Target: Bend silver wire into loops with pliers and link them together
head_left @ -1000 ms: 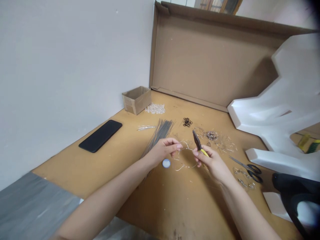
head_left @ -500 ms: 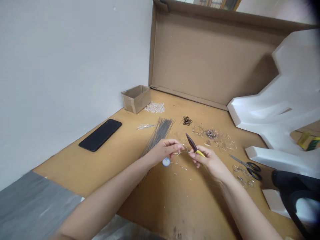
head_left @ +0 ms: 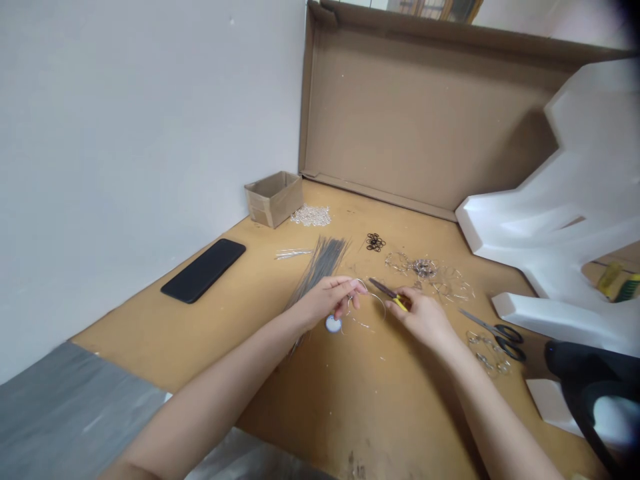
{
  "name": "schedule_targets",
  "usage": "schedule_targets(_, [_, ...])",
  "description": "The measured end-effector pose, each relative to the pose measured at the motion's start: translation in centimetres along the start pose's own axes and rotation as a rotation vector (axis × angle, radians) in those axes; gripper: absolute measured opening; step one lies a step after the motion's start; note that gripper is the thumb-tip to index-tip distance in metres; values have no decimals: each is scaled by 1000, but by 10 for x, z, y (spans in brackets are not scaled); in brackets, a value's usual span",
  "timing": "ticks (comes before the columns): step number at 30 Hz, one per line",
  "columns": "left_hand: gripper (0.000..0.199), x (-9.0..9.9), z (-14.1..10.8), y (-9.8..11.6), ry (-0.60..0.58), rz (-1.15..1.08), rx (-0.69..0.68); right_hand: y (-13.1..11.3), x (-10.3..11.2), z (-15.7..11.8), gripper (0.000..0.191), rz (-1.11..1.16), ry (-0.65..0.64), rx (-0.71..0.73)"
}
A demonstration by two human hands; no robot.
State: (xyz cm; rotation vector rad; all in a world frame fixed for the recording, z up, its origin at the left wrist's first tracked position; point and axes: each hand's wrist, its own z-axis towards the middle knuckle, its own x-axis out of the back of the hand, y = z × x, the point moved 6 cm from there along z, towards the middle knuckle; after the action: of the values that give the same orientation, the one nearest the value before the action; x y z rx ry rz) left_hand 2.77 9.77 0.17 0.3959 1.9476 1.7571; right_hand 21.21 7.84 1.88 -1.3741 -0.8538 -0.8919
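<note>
The left hand point(head_left: 346, 295) pinches a thin, curved silvery wire point(head_left: 384, 307) over the flat tan tabletop point(head_left: 390, 413). The right hand point(head_left: 423, 315) is wrapped around yellow-handled, dark-nosed metal pliers point(head_left: 383, 289), tip near the wire.

The tan bench point(head_left: 360, 400) carries a black smartphone point(head_left: 203, 271), a small open cardboard box point(head_left: 274, 200) with clear beads point(head_left: 311, 215) heaped just beside it, a bundle of straight grey wires point(head_left: 327, 257), a cluster of black rings point(head_left: 375, 242), a tangle of bent wire point(head_left: 425, 268), and black-handled scissors point(head_left: 509, 333) near curled wire pieces point(head_left: 485, 360).
</note>
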Motion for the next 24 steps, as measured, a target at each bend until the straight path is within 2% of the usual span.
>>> schedule_targets(3, [34, 1, 1, -1, 6, -23, -2, 4, -10, 2, 31, -227, 19, 52])
schedule_targets(8, [33, 8, 1, 4, 56, -71, -34, 2, -23, 0, 32, -385, 2, 133])
schedule_targets(15, [32, 38, 2, 19, 253, -175, -126, 1, -29, -2, 31, -410, -33, 175])
schedule_targets(20, [33, 49, 8, 24, 276, -114, -124, -3, -31, -4, 31, -423, -14, 185])
schedule_targets(24, [31, 67, 8, 21, 356, -105, -143, -11, -34, -9, 29, -437, 16, 197])
